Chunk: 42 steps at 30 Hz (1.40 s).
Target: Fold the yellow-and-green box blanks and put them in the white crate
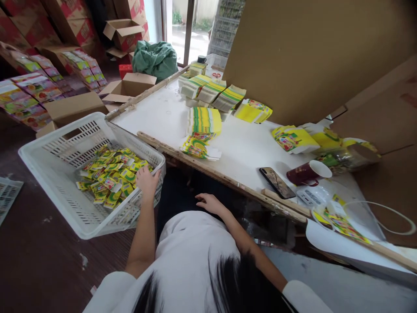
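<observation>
Left hand point(147, 181) at plastic crate's point(60, 174) rim, grip unclear; right hand point(211, 203) empty, loosely spread. Yellow packets point(112, 176) heaped inside; carded stacks point(205, 121) left on counter point(237, 150).

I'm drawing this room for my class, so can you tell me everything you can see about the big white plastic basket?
The white, rectangular plastic basket is open-topped, with a rim, slotted walls and a larger handle hole in the far wall. It sits upright beside the white, wood-edged table. Small yellow-and-green packets partly fill it. The person's bare left grip reaches over the rim near the table; whether it touches is unclear. What's underneath is hidden.
</observation>
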### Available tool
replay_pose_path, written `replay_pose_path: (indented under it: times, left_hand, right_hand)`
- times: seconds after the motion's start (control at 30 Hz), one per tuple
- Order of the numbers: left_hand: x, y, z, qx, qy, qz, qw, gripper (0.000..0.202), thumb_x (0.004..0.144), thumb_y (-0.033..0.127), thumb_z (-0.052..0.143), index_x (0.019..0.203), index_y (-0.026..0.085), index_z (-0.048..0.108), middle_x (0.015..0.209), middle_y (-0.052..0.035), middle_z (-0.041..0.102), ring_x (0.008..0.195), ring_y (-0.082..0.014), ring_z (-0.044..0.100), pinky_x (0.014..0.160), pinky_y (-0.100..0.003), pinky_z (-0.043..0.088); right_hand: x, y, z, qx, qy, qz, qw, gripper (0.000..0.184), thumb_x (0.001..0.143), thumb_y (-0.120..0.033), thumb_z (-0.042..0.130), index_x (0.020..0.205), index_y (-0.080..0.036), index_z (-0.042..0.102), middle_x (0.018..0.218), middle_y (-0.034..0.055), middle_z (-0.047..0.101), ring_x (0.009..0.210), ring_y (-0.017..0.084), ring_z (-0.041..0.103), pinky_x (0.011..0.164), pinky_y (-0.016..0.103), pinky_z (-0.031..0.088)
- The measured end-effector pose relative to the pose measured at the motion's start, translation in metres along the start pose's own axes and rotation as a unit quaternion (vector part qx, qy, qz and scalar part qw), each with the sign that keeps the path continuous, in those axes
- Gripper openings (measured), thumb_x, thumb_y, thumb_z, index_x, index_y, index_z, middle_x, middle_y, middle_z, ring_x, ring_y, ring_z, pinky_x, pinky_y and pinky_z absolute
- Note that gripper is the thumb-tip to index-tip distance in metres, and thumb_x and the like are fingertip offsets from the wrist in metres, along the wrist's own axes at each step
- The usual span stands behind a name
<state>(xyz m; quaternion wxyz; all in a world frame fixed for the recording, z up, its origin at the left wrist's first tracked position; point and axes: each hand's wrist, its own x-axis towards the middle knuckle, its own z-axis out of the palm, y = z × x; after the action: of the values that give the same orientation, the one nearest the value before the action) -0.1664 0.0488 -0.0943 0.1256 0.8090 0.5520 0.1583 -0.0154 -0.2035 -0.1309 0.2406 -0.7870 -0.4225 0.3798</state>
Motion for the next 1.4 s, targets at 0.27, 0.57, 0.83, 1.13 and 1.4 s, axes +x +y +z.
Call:
replay_pose_path:
  times: [0.27,0.57,0.83,1.13,1.4]
  left_hand:
    - [-0.003,0.002,0.003,0.017,0.004,0.003,1.0,0.054,0.09,0.045,0.056,0.135,0.013,0.056,0.132,-0.0196,0.062,0.126,-0.0372,0.051,0.102,-0.048,0.041]
    - [-0.006,0.006,-0.001,0.025,0.005,0.016,1.0,0.051,0.091,0.042,0.051,0.132,0.014,0.058,0.13,-0.0197,0.063,0.125,-0.0376,0.051,0.101,-0.049,0.04]
    - [-0.006,0.005,0.001,0.027,0.006,0.026,0.999,0.048,0.091,0.042,0.051,0.13,0.014,0.06,0.127,-0.019,0.064,0.122,-0.0371,0.053,0.099,-0.048,0.041]
    - [-0.005,0.004,0.005,0.022,0.001,0.014,1.0,0.045,0.091,0.041,0.051,0.128,0.017,0.061,0.125,-0.0165,0.066,0.119,-0.0356,0.055,0.096,-0.046,0.042]
    - [-0.007,0.004,0.008,0.043,-0.005,0.014,0.999,0.044,0.092,0.04,0.049,0.126,0.016,0.063,0.121,-0.0179,0.066,0.118,-0.0366,0.054,0.097,-0.049,0.039]
  right_hand:
    - [0.003,0.009,0.009,0.014,-0.016,0.008,1.0,0.03,0.096,-0.035,0.062,0.12,-0.017,0.063,0.122,0.0083,0.066,0.106,0.021,0.066,0.092,0.044,0.057]
    - [0.001,-0.002,0.014,0.044,-0.02,-0.02,0.999,0.029,0.096,-0.035,0.062,0.12,-0.017,0.063,0.122,0.0082,0.066,0.106,0.021,0.066,0.092,0.044,0.057]
    - [-0.002,-0.005,0.018,0.046,-0.015,-0.013,0.999,0.03,0.096,-0.035,0.063,0.12,-0.017,0.063,0.123,0.0083,0.066,0.106,0.021,0.066,0.092,0.044,0.057]
    - [0.011,0.006,0.019,0.002,-0.04,0.012,0.999,0.03,0.096,-0.036,0.062,0.121,-0.018,0.062,0.124,0.0085,0.065,0.106,0.021,0.066,0.091,0.043,0.057]
    - [0.044,0.023,0.006,-0.047,0.029,0.044,0.997,0.033,0.097,-0.036,0.061,0.124,-0.019,0.061,0.128,0.0093,0.063,0.11,0.022,0.064,0.093,0.045,0.056]
